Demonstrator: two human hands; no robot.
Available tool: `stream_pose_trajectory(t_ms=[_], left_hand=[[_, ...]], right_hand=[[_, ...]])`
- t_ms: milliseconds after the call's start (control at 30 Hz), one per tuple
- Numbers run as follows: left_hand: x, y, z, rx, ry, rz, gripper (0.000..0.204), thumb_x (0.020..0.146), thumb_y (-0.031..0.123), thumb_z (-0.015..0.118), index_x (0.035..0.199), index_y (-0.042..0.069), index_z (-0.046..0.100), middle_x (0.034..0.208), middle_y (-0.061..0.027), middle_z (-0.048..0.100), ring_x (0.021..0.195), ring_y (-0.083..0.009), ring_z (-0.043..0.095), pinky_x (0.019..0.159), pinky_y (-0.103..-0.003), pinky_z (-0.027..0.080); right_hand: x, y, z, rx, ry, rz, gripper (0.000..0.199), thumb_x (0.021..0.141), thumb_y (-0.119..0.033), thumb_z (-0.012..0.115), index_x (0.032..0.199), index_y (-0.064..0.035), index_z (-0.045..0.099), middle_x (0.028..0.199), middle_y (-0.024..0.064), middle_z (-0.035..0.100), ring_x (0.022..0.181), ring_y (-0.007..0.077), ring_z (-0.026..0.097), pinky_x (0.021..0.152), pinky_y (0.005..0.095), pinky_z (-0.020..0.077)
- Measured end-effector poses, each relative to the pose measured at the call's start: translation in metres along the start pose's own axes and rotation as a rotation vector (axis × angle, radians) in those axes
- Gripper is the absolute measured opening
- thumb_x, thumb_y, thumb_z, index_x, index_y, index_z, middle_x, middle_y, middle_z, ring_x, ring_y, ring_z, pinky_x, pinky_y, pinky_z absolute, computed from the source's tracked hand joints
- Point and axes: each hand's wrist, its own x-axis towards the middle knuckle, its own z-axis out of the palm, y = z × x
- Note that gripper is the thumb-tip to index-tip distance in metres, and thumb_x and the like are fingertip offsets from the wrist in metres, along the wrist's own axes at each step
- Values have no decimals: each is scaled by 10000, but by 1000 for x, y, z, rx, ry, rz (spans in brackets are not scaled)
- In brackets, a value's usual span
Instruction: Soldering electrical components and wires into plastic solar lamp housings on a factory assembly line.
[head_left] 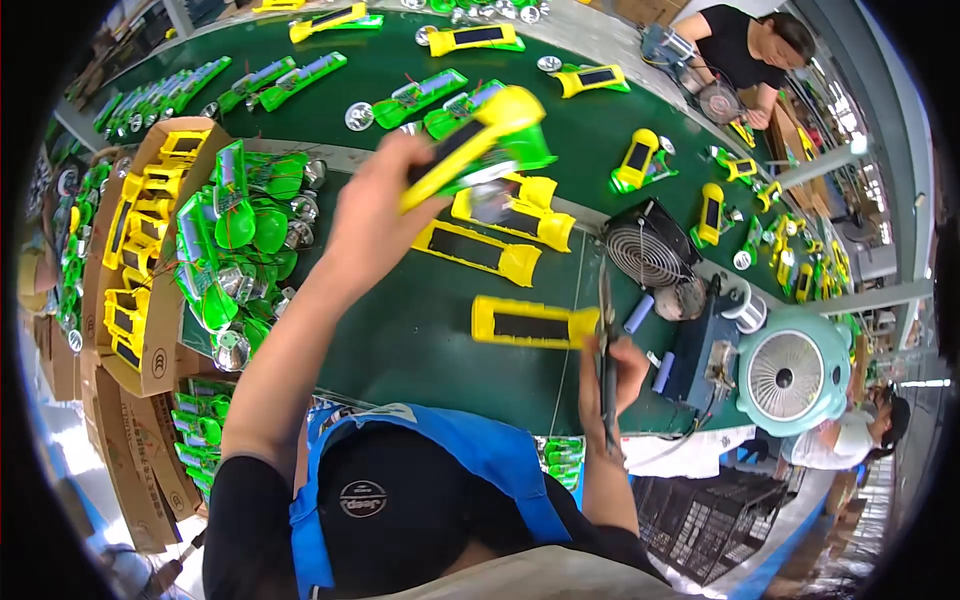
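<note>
My left hand [368, 222] is closed around a yellow-and-green flashlight [515, 108] with a dark solar panel, raised above the bench. Two yellow casings with dark panels lie just below it, one being a yellow casing [485, 252]. My right hand [622, 375] is closed on a long, thin, dark tool [606, 345] that stands nearly upright in the view; its exact kind is unclear. Its shaft passes in front of the right end of another yellow casing [520, 325] on the green mat. A small grey blur shows beneath the raised flashlight.
At left are a cardboard box [160, 350] of yellow casings and a heap of green lamp parts [240, 230]. At right stand a black fan [645, 245], a blue bench unit [690, 365], a wire spool [745, 308] and a mint fan [790, 372]. Flashlights line the far belt; a co-worker sits beyond.
</note>
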Motion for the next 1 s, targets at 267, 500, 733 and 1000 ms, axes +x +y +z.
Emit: stream_pose_trajectory(t_ms=[267, 500, 733, 1000], left_hand=[[109, -62, 119, 411, -184, 50, 424, 727, 163, 769, 1051, 81, 508, 957, -122, 617, 947, -342, 598, 781, -448, 497], [160, -93, 95, 794, -121, -52, 390, 737, 357, 757, 1007, 97, 652, 1063, -119, 610, 1029, -305, 566, 831, -428, 502], [140, -98, 73, 569, -264, -55, 635, 732, 268, 699, 1269, 122, 393, 1048, -209, 619, 984, -375, 628, 821, -452, 524], [-60, 4, -28, 147, -224, -224, 448, 823, 159, 644, 1256, 209, 537, 950, -174, 473, 832, -359, 569, 742, -431, 482]], right_hand=[[-5, -10, 2, -232, -244, -61, 432, 664, 66, 761, 1007, -74, 539, 851, 135, 640, 783, 305, 630, 692, 372, 499], [15, -15, 12, -80, -481, 192, 208, 737, 16, 712, 901, -68, 616, 828, 115, 696, 667, 264, 655, 634, 367, 525], [4, 9, 43, 8, -485, 9, 327, 880, 19, 604, 1139, -47, 416, 886, 173, 652, 786, 245, 677, 743, 363, 531], [21, 14, 80, 291, -338, 267, 273, 934, -42, 537, 1175, -41, 410, 1010, 160, 582, 877, 267, 652, 821, 406, 533]])
